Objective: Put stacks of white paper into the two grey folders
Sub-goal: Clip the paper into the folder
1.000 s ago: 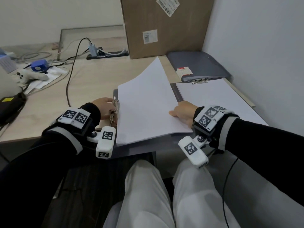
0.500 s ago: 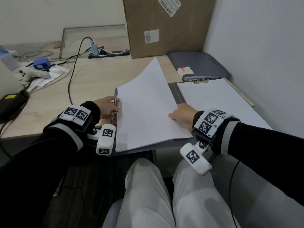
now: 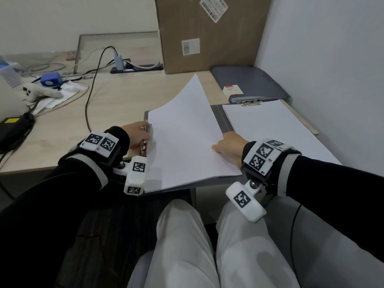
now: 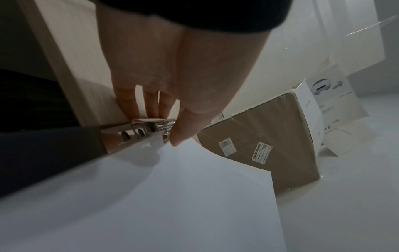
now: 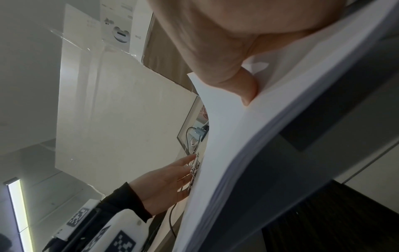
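Pinching the right edge of the white paper stack, our right hand keeps its thumb on top and fingers beneath, lifting that side. Our left hand grips the metal clip at the stack's left edge, fingers behind, thumb in front. Under the stack lies the open grey folder, its right half holding another clipped paper sheet. Beyond that folder rests a second, closed grey folder, beside a cardboard box.
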A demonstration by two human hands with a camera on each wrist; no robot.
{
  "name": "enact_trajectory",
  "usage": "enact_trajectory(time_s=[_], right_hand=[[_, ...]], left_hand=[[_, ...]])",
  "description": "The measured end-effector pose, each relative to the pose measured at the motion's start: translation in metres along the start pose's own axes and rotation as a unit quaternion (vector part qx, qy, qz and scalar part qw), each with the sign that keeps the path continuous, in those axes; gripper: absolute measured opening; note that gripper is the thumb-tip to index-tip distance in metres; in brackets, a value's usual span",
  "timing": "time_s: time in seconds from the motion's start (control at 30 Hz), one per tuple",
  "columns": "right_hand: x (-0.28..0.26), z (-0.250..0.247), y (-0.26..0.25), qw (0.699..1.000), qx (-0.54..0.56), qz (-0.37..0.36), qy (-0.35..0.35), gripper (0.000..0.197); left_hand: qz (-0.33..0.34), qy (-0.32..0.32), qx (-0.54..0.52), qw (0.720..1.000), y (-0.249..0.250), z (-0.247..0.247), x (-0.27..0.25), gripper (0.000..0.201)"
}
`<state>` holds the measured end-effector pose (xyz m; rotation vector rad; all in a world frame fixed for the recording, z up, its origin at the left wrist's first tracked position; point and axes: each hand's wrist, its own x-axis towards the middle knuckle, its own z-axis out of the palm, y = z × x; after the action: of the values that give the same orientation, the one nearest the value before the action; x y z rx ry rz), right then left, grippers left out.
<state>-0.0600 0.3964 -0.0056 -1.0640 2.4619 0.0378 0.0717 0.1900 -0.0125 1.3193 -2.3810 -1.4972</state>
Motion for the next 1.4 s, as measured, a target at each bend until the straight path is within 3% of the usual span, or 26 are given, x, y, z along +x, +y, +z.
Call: enact_trajectory(time_s=[0.1, 0.13, 0.17, 0.23, 0.27, 0.3, 0.33, 0.43, 0.53, 0.63, 0.7, 0.87, 0.97, 1.07, 1.17, 1.4], right_hand=[[-0.007, -0.002, -0.002, 0.999, -0.004, 0.028, -0.023, 0.01], [0.006, 0.002, 0.004, 1.0, -0.028, 0.004, 0.004, 0.011], [0.002, -0.003, 0.003, 0.999, -0.031, 0.024, 0.002, 0.011], [0.0, -0.004, 0.0, 0.996, 0.051, 0.072, 0.01, 0.014], [0.007, 0.003, 0.004, 0.999, 0.021, 0.021, 0.016, 0.015], [0.002, 0.0, -0.001, 0.997, 0.057, 0.049, 0.004, 0.017], [0.007, 0.001, 0.003, 0.998, 0.05, 0.026, 0.028, 0.018], [0.008, 0.002, -0.001, 0.992, 0.118, 0.052, 0.002, 0.01], [0.011, -0.004, 0.003, 0.975, 0.218, 0.046, 0.002, 0.031], [0.014, -0.009, 0.006, 0.967, 0.249, 0.047, -0.025, 0.014], [0.013, -0.013, 0.009, 0.98, 0.196, 0.029, -0.026, 0.012], [0.006, -0.033, 0.017, 0.998, -0.036, 0.011, -0.045, 0.056], [0.013, -0.039, 0.018, 0.989, -0.136, 0.004, 0.049, 0.066], [0.031, -0.034, 0.01, 0.985, -0.121, -0.057, 0.112, 0.093], [0.052, -0.027, -0.006, 0.988, -0.103, -0.104, 0.049, 0.109], [0.072, -0.008, -0.019, 0.992, -0.078, -0.096, -0.037, 0.111]], left_hand=[[-0.018, -0.004, 0.083, 0.996, 0.001, -0.001, 0.005, 0.069], [-0.021, -0.007, 0.121, 0.992, 0.002, 0.0, 0.006, 0.076], [-0.023, -0.006, 0.162, 0.986, 0.007, 0.002, 0.002, 0.079], [-0.026, 0.003, 0.24, 0.97, 0.014, 0.009, -0.003, 0.077], [-0.022, 0.012, 0.276, 0.961, 0.016, 0.012, -0.002, 0.074], [-0.022, 0.02, 0.302, 0.953, 0.018, 0.015, -0.003, 0.071], [-0.024, 0.022, 0.323, 0.946, 0.018, 0.018, -0.003, 0.069], [-0.036, 0.031, 0.361, 0.931, 0.015, 0.024, -0.002, 0.067], [-0.03, 0.034, 0.365, 0.93, 0.014, 0.024, 0.0, 0.067], [-0.028, 0.031, 0.363, 0.931, 0.014, 0.023, 0.001, 0.066], [-0.025, 0.03, 0.366, 0.93, 0.014, 0.023, 0.001, 0.066], [-0.024, 0.029, 0.37, 0.928, 0.013, 0.022, 0.002, 0.066], [-0.023, 0.03, 0.369, 0.929, 0.012, 0.022, 0.003, 0.065], [-0.021, 0.03, 0.369, 0.929, 0.01, 0.022, 0.004, 0.065], [-0.025, 0.031, 0.371, 0.928, 0.01, 0.021, 0.005, 0.065], [-0.025, 0.034, 0.375, 0.926, 0.01, 0.021, 0.003, 0.065]])
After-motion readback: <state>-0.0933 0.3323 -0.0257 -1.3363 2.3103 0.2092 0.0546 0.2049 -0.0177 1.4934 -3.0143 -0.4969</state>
